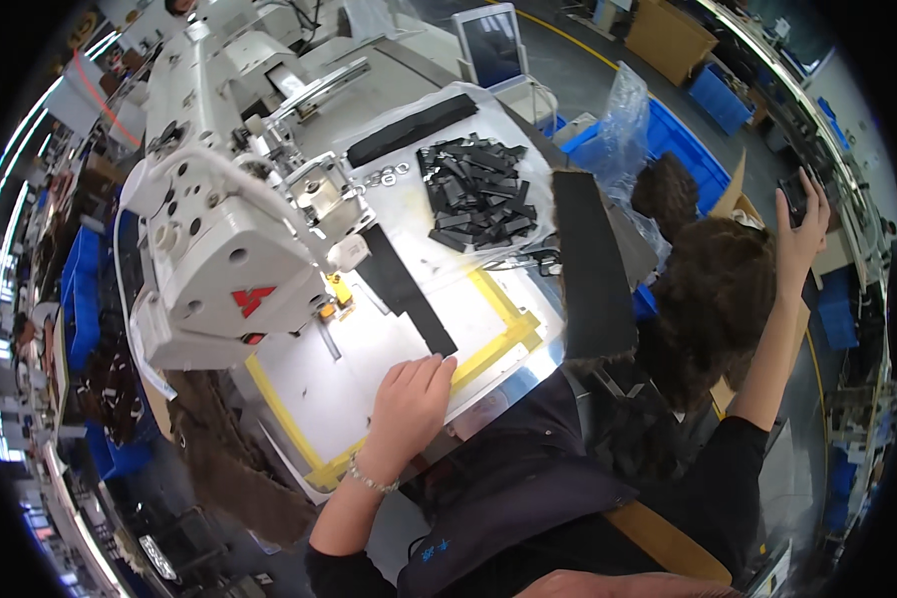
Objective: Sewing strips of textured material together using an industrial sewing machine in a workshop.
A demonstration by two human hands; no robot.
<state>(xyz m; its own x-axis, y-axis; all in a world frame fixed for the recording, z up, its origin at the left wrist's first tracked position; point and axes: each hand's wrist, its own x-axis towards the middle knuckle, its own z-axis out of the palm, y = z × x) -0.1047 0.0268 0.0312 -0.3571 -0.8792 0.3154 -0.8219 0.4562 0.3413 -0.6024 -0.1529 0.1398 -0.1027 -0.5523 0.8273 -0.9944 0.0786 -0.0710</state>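
My left hand (414, 404) has curled fingers at the near end of a long black strip (404, 291), which lies on the white work plate (329, 404) edged with yellow tape, under the head of the white sewing machine (209, 259). My right hand (805, 214) is raised at the far right, fingers closed round a small black object (795, 194) too hidden to name. Beyond the plate, several short black pieces (478, 194) are heaped on clear plastic near metal rings (384, 174) and another black strip (409, 130). A wide black panel (593, 269) stands beside them.
A screen (490, 45) is behind the plate. Blue bins (720, 98), crinkled plastic (623, 120) and dark furry material (708, 299) are at the right. Brown furry material (229, 468) hangs at the lower left. Part of another person's head (181, 8) shows at the top.
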